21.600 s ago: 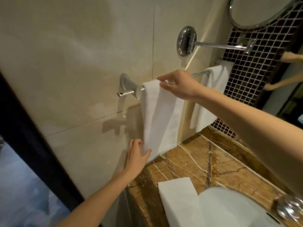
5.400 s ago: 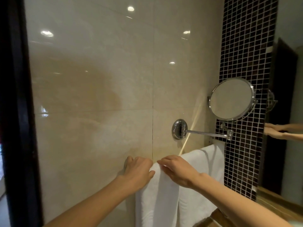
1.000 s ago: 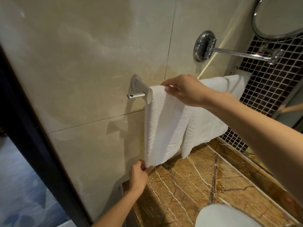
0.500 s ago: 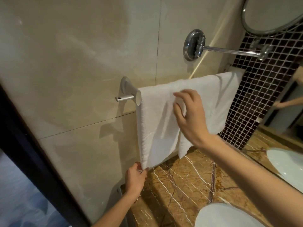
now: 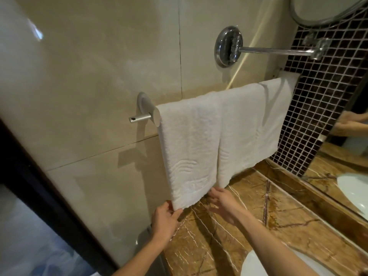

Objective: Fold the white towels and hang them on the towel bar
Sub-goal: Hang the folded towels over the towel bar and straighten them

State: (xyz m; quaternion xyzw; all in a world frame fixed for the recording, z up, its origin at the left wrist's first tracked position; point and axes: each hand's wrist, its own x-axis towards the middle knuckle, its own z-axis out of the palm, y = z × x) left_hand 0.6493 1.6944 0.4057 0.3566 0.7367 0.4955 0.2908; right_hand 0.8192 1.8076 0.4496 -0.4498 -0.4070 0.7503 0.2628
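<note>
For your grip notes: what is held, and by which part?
Left hand pinches the near towel by its lower left corner; right hand, open at the lower edge, holds nothing.

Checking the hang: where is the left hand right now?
Head view, lower centre: the left hand pinches the lower left corner of the nearest white towel, beside the right hand.

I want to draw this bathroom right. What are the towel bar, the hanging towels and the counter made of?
Towel bar: looks like metal, brushed silver with a dull sheen.
White towels: probably cotton terry cloth, with a fuzzy pile and raised wavy lines.
Counter: polished brown stone, likely marble, glossy with pale veins.
</note>
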